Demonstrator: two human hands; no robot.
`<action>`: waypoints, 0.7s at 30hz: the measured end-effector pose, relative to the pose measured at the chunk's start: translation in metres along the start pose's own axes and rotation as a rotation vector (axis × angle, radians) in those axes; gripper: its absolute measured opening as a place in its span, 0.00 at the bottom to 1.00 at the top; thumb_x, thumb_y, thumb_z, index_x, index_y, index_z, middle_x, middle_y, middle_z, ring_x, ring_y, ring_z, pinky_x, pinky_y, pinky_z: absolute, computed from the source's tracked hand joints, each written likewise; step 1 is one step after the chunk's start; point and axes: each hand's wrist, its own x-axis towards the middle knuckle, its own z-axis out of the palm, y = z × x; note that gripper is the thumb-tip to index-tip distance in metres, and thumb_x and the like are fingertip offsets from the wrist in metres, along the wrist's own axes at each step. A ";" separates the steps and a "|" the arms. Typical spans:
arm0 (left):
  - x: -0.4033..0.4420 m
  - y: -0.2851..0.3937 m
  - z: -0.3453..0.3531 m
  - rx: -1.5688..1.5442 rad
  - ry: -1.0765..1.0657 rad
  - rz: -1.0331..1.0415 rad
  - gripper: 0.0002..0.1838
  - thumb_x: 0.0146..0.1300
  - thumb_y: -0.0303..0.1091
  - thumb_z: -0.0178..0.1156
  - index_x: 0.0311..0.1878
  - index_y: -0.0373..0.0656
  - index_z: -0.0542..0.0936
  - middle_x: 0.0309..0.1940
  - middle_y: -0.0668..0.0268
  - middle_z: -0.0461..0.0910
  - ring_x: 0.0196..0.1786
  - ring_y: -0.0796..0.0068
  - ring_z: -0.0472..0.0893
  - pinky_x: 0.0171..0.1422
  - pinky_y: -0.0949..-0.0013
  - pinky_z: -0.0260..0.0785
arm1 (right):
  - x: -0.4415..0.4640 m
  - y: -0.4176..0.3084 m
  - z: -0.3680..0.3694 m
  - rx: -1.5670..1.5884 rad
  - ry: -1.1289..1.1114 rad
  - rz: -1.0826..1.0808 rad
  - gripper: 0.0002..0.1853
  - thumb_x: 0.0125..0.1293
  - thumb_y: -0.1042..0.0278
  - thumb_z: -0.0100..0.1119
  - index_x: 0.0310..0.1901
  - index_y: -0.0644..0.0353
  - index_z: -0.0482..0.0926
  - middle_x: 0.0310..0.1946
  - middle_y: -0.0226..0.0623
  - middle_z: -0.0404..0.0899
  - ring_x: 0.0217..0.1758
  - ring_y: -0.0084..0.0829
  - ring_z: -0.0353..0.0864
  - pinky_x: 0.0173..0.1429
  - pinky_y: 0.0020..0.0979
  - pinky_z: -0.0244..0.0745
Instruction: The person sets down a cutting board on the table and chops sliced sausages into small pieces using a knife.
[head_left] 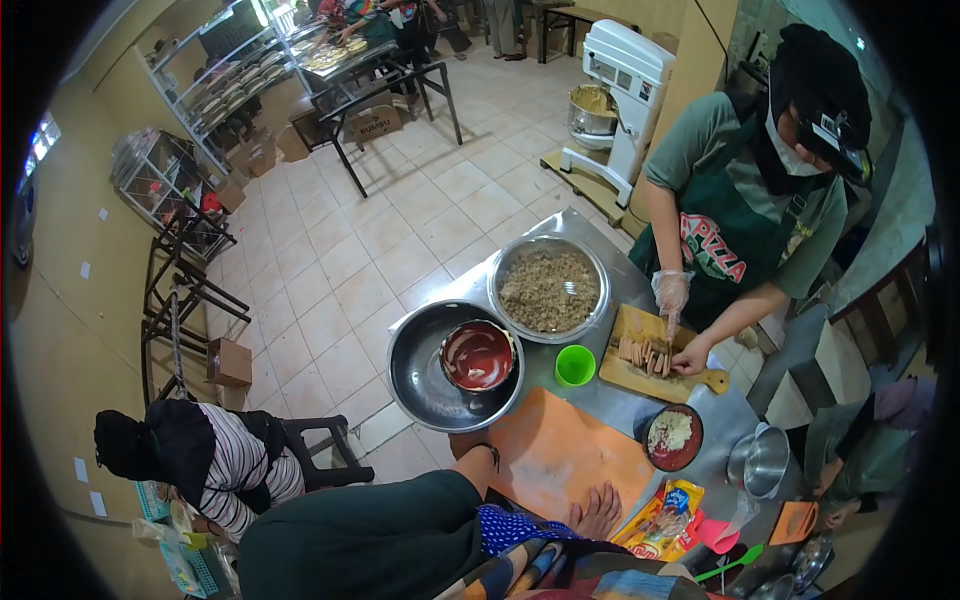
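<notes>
Across the near part of the grey steel table (612, 410), a pale orange rectangular mat (545, 455), dusted with faint white marks, lay between the wearer's two hands, its longer axis seeming to slant from the upper left toward the lower right of the view. The right hand (597, 512) was the nearer to its lower end, palm down and flat on it, with the fingers loosely spread and nothing pinched in them. The left hand (474, 441), beyond a black cord bracelet (492, 456), reached the mat's far-left corner, just beside the wide, deep grey metal bowl (410, 385); its fingers were mostly lost there, so whether they gripped the rim or simply rested could not be told. That bowl stood ahead and to the left, clearly closer to the left hand than to the right, and held a smaller round bowl streaked with red sauce (480, 357). Just beyond the mat's far edge stood a bright green plastic cup (575, 366), while shiny yellow-and-red food packets (668, 520) lay to the right of the right hand.
</notes>
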 end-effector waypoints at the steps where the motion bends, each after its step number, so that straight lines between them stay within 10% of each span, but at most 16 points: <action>1: -0.001 -0.001 0.000 -0.001 0.003 0.001 0.24 0.72 0.49 0.50 0.62 0.42 0.75 0.58 0.56 0.80 0.58 0.62 0.81 0.60 0.65 0.73 | 0.001 0.000 0.001 0.015 0.005 -0.001 0.28 0.65 0.51 0.52 0.64 0.52 0.64 0.72 0.48 0.58 0.74 0.53 0.54 0.73 0.58 0.49; 21: 0.016 0.019 -0.007 0.075 0.140 0.115 0.24 0.72 0.49 0.49 0.60 0.41 0.76 0.57 0.55 0.80 0.57 0.60 0.81 0.60 0.63 0.74 | 0.005 -0.005 -0.007 0.023 -0.050 0.089 0.30 0.63 0.51 0.58 0.65 0.49 0.67 0.74 0.43 0.56 0.76 0.49 0.52 0.76 0.53 0.47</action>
